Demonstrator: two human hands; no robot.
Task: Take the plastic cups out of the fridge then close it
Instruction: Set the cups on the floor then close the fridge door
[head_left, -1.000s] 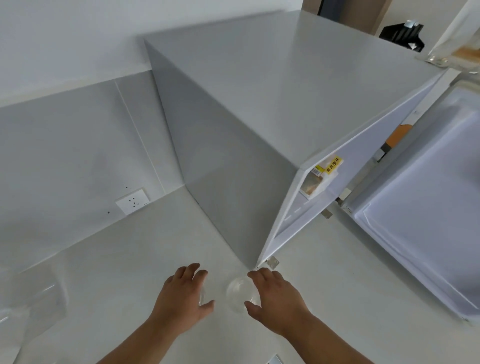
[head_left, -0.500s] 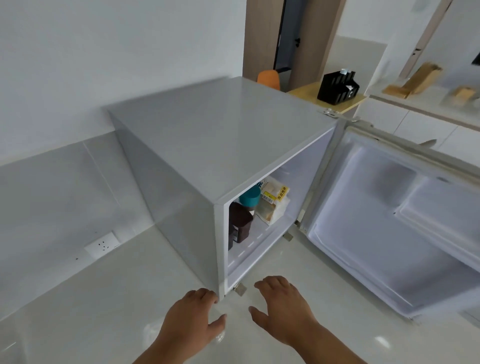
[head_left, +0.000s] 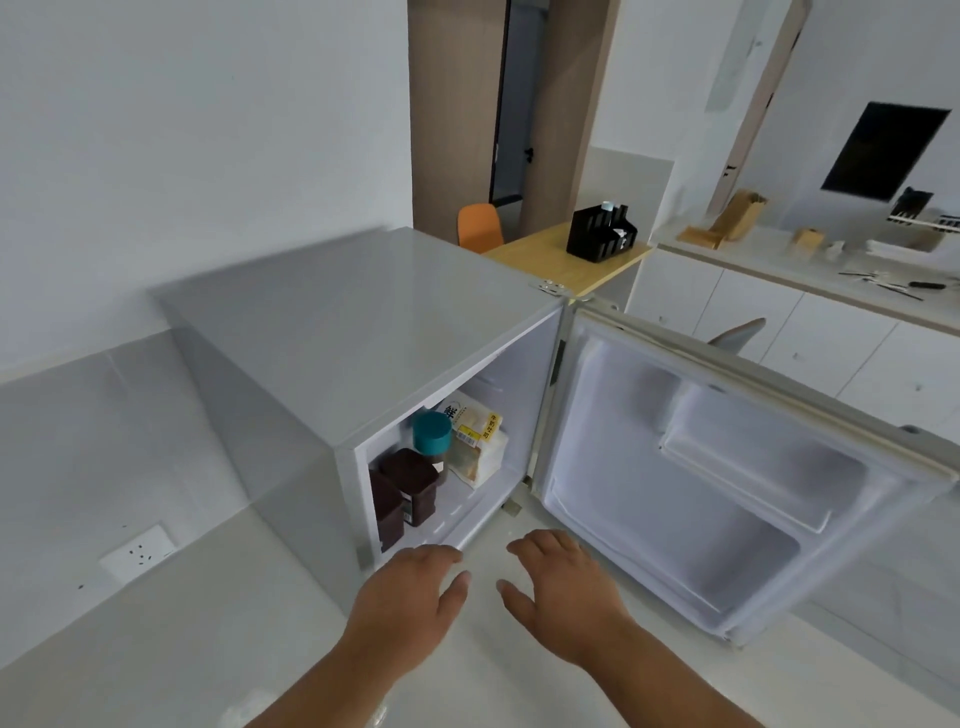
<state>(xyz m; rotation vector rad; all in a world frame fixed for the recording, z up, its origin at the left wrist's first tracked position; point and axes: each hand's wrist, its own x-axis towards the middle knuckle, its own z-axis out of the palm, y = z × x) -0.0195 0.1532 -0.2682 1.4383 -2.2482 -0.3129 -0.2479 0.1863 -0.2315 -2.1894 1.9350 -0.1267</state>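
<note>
Pale counter (head_left: 156, 649) carries fridge (head_left: 332, 332), door (head_left: 727, 467) swung wide; left hand (head_left: 410, 597), right hand (head_left: 561, 592) both empty, grip apart, near opening; no cups visible; closing left

A second ago both hands cupped a clear plastic cup on the table beside the fridge (head_left: 332, 332); now the left hand (head_left: 410, 597) and right hand (head_left: 558, 584) hover empty and spread before its doorway (no cup in either grip). The view has swung right, so the interior shows: two brown containers (head_left: 410, 486), a teal-lidded jar (head_left: 431, 432) and a packet (head_left: 475, 441).
</note>
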